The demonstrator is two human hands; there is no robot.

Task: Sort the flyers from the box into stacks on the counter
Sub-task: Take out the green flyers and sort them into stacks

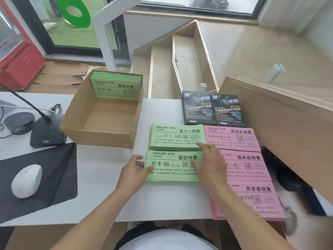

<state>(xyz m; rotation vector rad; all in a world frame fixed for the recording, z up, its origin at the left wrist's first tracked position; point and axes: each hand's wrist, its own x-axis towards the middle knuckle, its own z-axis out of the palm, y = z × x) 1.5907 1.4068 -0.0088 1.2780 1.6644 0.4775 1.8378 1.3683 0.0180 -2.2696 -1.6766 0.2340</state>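
Observation:
An open cardboard box (100, 130) stands on the white counter (97, 186), with a few green flyers (117, 87) leaning against its far wall. On the counter lie a near green stack (169, 166) and a far green stack (175, 137). To their right sit three pink stacks (234, 137), (250, 166), (255, 197), and behind them two black stacks (197, 108), (228, 110). My left hand (134, 173) pinches the near green stack's left edge. My right hand (209, 166) lies flat across that stack's right end, fingers straight, its fingertips reaching the far green stack.
A black mouse mat (59, 165) with a white mouse (27, 180) lies at the left. A desk microphone base (47, 131) and a round black pad (19, 121) stand behind it. A wooden ledge (281, 112) rises at the right. Stairs descend beyond the counter.

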